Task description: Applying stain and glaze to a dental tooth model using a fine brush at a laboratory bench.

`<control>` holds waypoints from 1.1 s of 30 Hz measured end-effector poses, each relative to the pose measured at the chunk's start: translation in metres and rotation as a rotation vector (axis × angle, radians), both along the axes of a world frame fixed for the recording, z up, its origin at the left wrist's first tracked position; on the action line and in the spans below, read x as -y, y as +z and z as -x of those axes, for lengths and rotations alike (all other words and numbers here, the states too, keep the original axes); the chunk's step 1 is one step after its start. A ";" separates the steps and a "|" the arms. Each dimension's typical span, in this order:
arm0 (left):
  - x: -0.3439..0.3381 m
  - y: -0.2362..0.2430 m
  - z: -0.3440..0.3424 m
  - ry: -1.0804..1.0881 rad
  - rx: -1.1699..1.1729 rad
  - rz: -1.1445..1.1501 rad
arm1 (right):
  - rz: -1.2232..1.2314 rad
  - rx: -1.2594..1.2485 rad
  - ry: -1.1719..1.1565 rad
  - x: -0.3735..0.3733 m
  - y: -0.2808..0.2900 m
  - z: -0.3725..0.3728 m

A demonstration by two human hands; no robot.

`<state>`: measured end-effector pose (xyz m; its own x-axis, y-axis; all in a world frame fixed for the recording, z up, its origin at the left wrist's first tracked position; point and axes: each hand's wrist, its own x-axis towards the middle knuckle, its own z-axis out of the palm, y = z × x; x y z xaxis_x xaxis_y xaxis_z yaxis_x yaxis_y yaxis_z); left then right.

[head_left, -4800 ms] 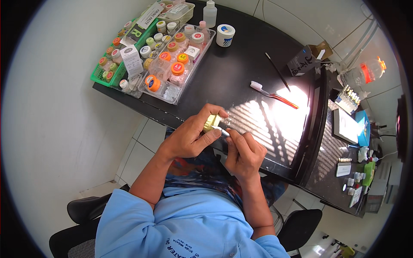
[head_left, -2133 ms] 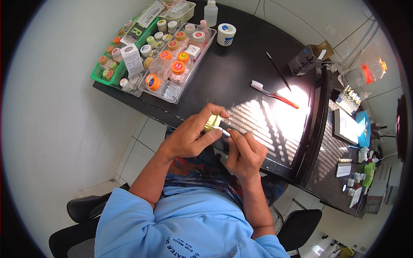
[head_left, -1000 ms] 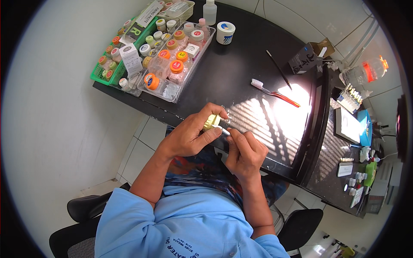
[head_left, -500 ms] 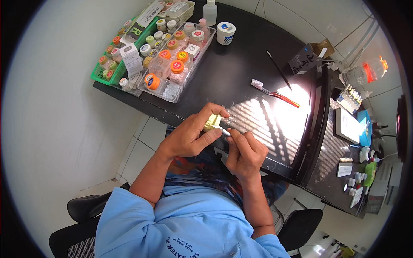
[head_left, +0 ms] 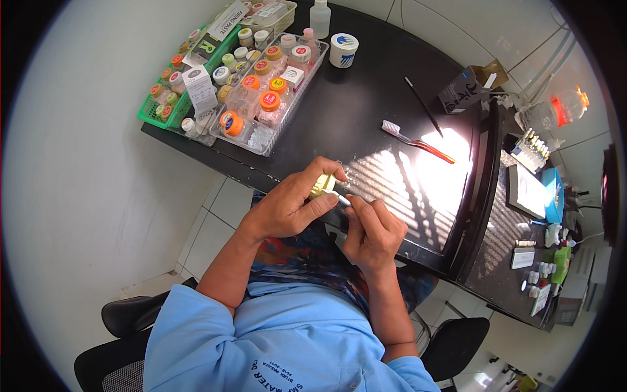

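At the near edge of the black table, my left hand (head_left: 287, 206) is closed round a pale yellow block like a plaster dental cast (head_left: 321, 183). Its index finger curls over the top and its thumb lies along the near side; the palm hides much of the block. My right hand (head_left: 374, 233) pinches a slim white tool (head_left: 343, 200) between thumb and index finger. The tool's far end reaches the cast beside my left thumb; its tip is too small to make out. Pale crumbs (head_left: 349, 175) lie on the table just beyond my fingers.
A clear plastic tray (head_left: 266, 147) of lidded jars stands far left beside a green basket (head_left: 149, 117). A white tub (head_left: 343, 51) and a squeeze bottle (head_left: 319, 19) stand behind. Right of them lie a brush (head_left: 424, 108) and red-handled toothbrush (head_left: 418, 142), near a dark box (head_left: 462, 90).
Almost nothing differs. The white tool and the cast have shifted very slightly between my fingers; both hands keep their hold and place.
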<state>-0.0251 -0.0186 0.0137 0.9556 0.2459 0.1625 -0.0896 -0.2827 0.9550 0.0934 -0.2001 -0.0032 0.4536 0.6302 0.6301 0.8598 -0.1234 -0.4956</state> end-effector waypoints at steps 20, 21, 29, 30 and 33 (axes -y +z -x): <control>0.001 -0.002 0.000 0.011 0.016 -0.017 | -0.013 0.007 0.003 0.000 0.000 0.000; 0.001 -0.002 0.000 0.006 0.016 -0.022 | -0.011 0.009 0.003 0.000 0.000 0.000; 0.001 -0.003 0.000 0.006 0.016 -0.015 | -0.016 -0.003 -0.007 0.000 -0.001 0.000; 0.001 -0.003 0.000 0.006 0.004 -0.016 | -0.015 0.000 -0.006 0.000 -0.001 -0.001; 0.001 -0.002 0.000 0.008 0.015 -0.007 | -0.014 0.002 0.000 0.000 0.000 0.000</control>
